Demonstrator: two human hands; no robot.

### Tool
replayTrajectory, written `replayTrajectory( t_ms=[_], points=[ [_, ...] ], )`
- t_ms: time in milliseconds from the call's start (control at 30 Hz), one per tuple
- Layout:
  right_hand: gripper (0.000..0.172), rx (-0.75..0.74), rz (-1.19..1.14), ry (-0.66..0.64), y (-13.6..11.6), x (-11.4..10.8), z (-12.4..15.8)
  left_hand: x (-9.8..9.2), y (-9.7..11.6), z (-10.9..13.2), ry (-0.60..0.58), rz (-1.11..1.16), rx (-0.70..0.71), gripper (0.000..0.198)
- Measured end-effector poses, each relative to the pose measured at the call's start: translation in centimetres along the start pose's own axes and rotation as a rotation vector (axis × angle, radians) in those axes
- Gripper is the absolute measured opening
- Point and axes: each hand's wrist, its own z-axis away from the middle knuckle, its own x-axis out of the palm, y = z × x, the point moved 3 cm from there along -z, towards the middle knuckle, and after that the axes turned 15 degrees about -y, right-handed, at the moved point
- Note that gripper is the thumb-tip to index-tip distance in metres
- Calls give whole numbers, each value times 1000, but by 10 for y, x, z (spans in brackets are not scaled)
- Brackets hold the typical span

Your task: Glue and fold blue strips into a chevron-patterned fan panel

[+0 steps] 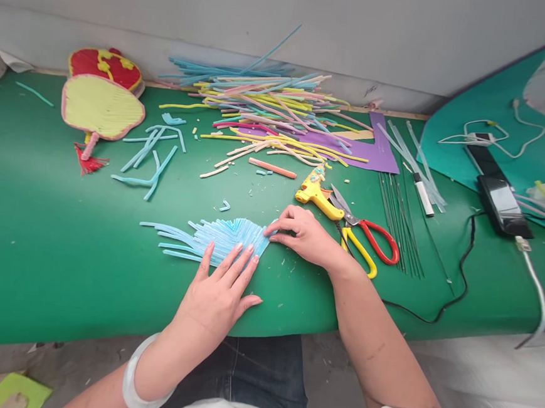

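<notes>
A flat fan-like piece made of light blue fuzzy stems (232,235) lies on the green table, with loose stem ends pointing left. My left hand (221,294) rests on its lower edge, fingers spread and pressing lightly. At the piece's right tip, my right hand (298,234) has thumb and index finger pinched together on the blue stems. A yellow glue gun (318,197) lies just beyond my right hand, beside scissors with red and yellow handles (353,222). A small bent blue scrap (225,206) sits above the piece.
Colourful stems (271,97) are heaped at the back over purple sheets (380,149). Cut blue stems (151,150) and two finished fans (101,106) lie left. Thin wires (399,223), a white marker (424,196), a black device (503,200) and its cable lie right.
</notes>
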Motion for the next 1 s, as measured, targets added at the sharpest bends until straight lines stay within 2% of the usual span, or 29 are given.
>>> replayTrajectory(
  t_ms=[267,1000],
  points=[
    [11,-27,-26,-2,2,3,-2,1,0,0,14,-4,-2,49],
    [10,38,-3,-37,-2,1,-3,-2,2,-1,19,15,-11,49]
  ],
)
